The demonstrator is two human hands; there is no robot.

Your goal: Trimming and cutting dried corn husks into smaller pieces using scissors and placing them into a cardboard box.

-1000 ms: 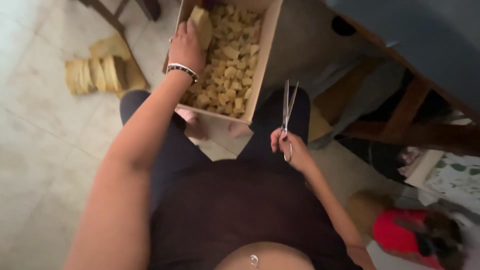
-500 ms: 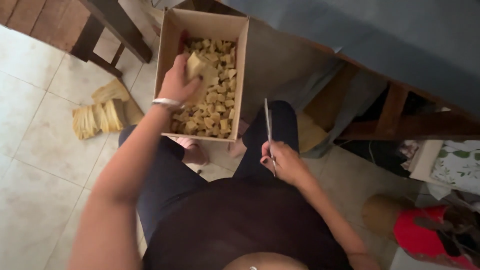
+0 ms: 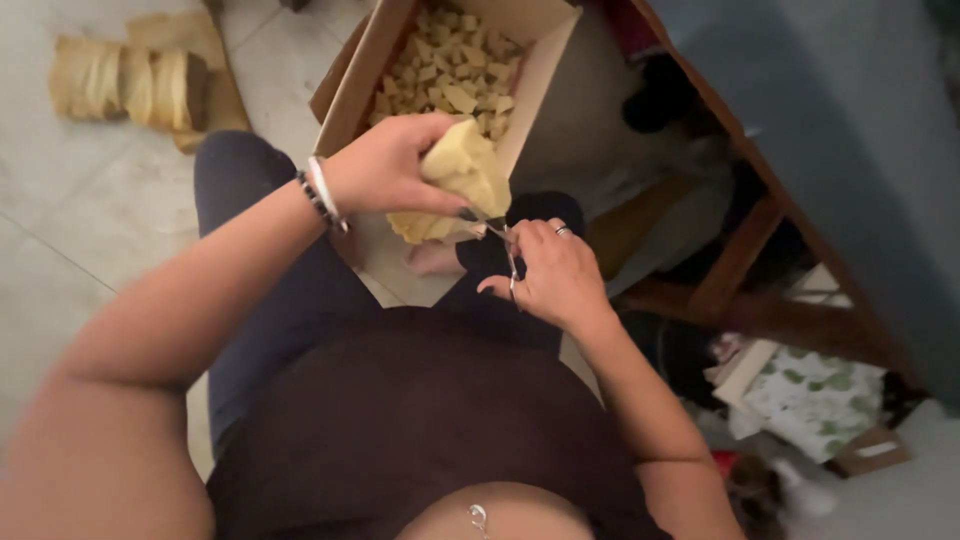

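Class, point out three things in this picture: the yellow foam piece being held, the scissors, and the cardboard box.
yellow foam piece [image 3: 465,170], head view, middle of its top face.
scissors [image 3: 505,245], head view, blades by the right hand's fingers.
cardboard box [image 3: 535,85], head view, right wall.

We see an open brown cardboard box [image 3: 352,88] on the pale tiled floor ahead, tall-walled and rectangular, filled with small yellowish foam cubes [image 3: 452,70]. At lower right, under the wooden furniture, lies a flat white package printed with green leaves [image 3: 812,393], and just beside it a small brown cardboard packet with a white label [image 3: 868,452].
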